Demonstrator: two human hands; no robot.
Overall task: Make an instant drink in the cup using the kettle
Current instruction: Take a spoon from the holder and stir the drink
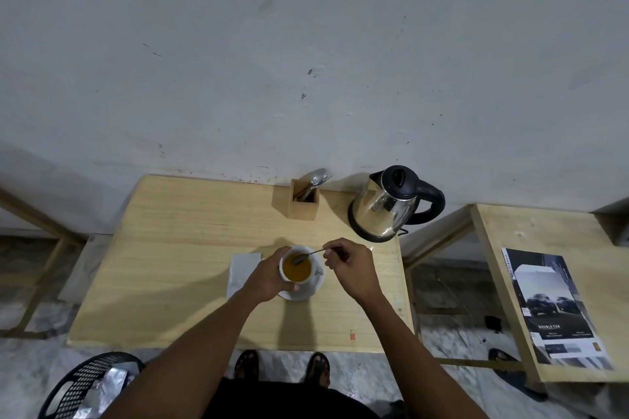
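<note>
A white cup [285, 277] full of orange-brown drink stands on a white saucer [315, 288] in the middle of the wooden table [177, 248]. My left hand [269, 277] wraps around the cup's left side. My right hand [350, 269] pinches the handle of a metal spoon [308, 254] whose bowl dips into the drink. A steel kettle [388, 206] with a black lid and handle sits on its base at the table's back right corner, lid closed.
A wooden holder [304, 201] with cutlery stands at the back of the table, left of the kettle. A silver sachet [241, 270] lies left of the cup. A second table [551, 248] with a brochure [551, 309] is on the right. A black basket [85, 384] sits on the floor, lower left.
</note>
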